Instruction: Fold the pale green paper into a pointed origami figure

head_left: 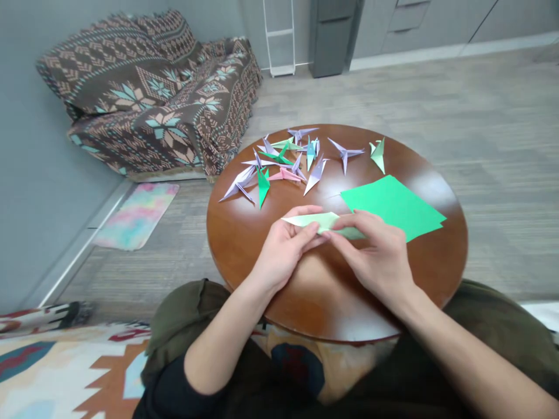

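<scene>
Both of my hands hold a pale green folded paper above the near half of the round table. My left hand grips its left part, thumb on top and fingers behind. Thumb and forefinger of my right hand pinch it near the middle, and part of the paper shows beneath that hand. Just beyond my right hand lie bright green paper sheets, stacked slightly askew. Folded paper cranes in purple, green and pink gather at the far left of the table, among them a green crane and a pink crane.
The round brown table stands close against my legs. A purple crane and a light green crane sit apart near its far edge. Beyond are a sofa with a patterned cover, a pastel mat and a white rack.
</scene>
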The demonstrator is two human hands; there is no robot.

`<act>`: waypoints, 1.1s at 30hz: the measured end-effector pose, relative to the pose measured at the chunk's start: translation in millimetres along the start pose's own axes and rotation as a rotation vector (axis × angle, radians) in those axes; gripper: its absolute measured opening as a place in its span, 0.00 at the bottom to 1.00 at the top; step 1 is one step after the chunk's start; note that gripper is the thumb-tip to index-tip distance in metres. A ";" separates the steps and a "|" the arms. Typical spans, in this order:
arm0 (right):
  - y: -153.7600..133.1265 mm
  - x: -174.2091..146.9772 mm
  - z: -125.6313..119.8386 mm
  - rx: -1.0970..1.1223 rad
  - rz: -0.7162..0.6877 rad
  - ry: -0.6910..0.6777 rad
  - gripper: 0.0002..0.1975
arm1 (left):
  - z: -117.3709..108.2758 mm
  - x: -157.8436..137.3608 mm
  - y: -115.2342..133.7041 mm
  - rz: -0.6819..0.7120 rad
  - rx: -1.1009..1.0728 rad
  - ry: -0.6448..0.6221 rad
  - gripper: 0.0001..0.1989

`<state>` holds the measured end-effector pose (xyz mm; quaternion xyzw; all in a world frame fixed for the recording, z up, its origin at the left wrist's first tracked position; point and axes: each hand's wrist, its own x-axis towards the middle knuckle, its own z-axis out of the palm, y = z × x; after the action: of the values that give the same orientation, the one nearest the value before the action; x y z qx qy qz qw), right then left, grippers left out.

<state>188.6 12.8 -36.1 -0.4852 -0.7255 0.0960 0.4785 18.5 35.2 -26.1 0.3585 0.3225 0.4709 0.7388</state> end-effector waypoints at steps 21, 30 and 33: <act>-5.5 0.7 0.4 0.541 0.406 -0.246 0.13 | -19.8 5.3 17.1 0.056 0.331 0.043 0.17; -5.0 0.6 -0.1 0.687 0.485 -0.173 0.08 | -16.9 5.7 13.3 0.081 0.257 -0.005 0.16; -6.5 1.0 0.1 0.676 0.490 -0.175 0.07 | -16.2 5.6 12.5 0.116 0.313 0.016 0.15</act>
<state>184.5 10.3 -31.6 -0.4494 -0.5542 0.4800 0.5104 1.4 47.8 -25.0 0.4835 0.3764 0.4596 0.6428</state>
